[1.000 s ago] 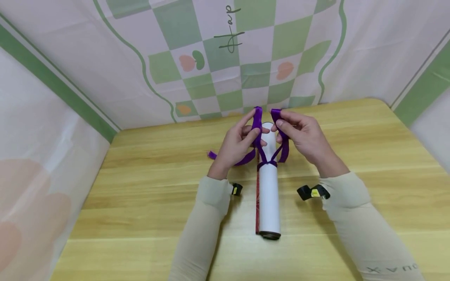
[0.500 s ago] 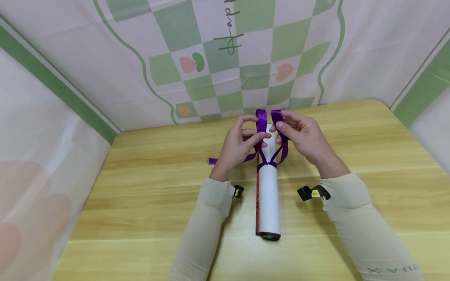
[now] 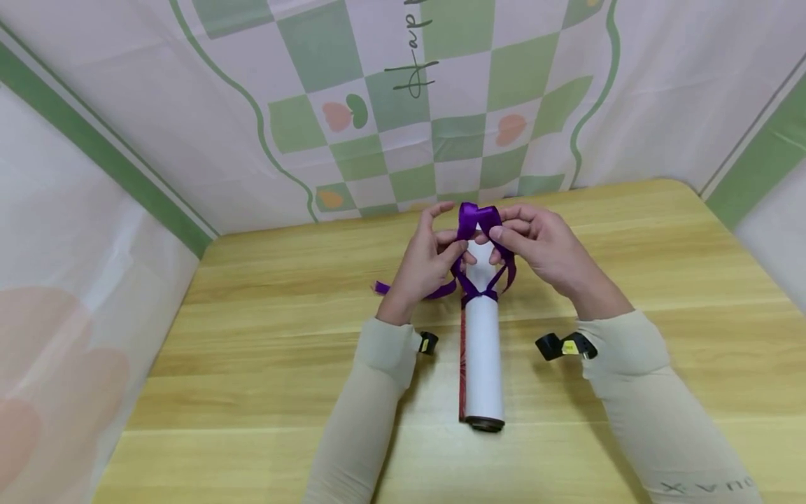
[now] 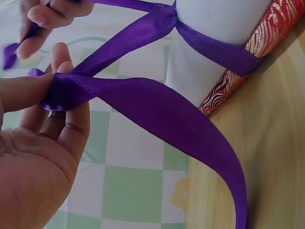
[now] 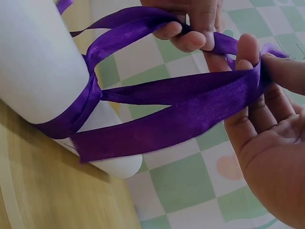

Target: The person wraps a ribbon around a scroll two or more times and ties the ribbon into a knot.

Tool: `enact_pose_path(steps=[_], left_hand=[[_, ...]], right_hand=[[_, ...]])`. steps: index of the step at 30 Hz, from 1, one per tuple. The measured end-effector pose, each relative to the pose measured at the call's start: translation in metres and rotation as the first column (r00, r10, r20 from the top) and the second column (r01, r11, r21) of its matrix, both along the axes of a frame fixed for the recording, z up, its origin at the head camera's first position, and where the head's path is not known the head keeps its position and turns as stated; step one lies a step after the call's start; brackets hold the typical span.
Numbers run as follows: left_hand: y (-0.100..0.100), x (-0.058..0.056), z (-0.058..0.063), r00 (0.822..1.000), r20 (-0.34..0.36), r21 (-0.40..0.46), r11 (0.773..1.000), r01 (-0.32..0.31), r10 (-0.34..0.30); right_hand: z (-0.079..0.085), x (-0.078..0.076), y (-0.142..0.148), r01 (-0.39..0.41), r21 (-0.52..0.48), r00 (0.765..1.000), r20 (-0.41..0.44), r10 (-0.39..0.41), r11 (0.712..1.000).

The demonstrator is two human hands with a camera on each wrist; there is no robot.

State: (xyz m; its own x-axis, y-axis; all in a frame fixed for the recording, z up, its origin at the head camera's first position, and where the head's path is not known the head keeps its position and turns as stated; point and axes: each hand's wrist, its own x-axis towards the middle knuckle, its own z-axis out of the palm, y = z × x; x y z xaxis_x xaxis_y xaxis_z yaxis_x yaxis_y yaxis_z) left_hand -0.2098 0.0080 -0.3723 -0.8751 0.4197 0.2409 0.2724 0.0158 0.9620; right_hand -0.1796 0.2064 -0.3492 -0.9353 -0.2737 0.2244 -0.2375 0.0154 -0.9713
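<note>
A white rolled scroll (image 3: 483, 364) with a red-and-gold patterned edge (image 4: 269, 36) lies lengthwise on the table. Purple ribbon (image 4: 171, 119) circles it, crossing in a knot at the top. My left hand (image 3: 425, 259) pinches one ribbon loop between thumb and fingers, its index finger raised off the ribbon. In my right hand (image 3: 544, 245) a second loop is pinched by thumb and fingers. The tops of both loops meet above the scroll's far end. One loose tail hangs past the left hand; the other, with a cut end (image 5: 83, 148), hangs from the right.
The wooden table (image 3: 252, 364) spreads out around the scroll. A green-and-white checked cloth (image 3: 403, 140) hangs just behind its far edge. Black wrist cameras (image 3: 567, 345) sit by both sleeves.
The two ribbon loops, apart earlier, have come together at the top. My left index finger has lifted off its loop, and the left thumb has shifted its hold.
</note>
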Motion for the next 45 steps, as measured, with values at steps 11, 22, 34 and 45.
enact_pose_path(steps=[11,22,34,45], left_hand=[[0.001,0.001,-0.001,0.999,-0.023,-0.058,0.998,0.030,-0.032],[0.003,0.002,0.000,0.993,-0.115,-0.128,0.992,-0.013,-0.002],[-0.005,0.002,0.001,0.976,-0.136,-0.218,0.966,0.139,-0.171],[-0.001,0.003,-0.001,0.996,-0.067,-0.158,0.985,-0.065,0.054]], right_hand=[[-0.002,0.001,-0.001,0.013,0.009,0.998,-0.070,-0.012,1.000],[0.003,0.007,-0.020,0.106,0.284,0.994,-0.038,-0.099,0.953],[0.000,0.003,-0.012,0.200,0.431,0.979,-0.049,-0.198,0.880],[-0.001,0.004,-0.013,0.254,0.380,0.967,-0.065,-0.248,0.889]])
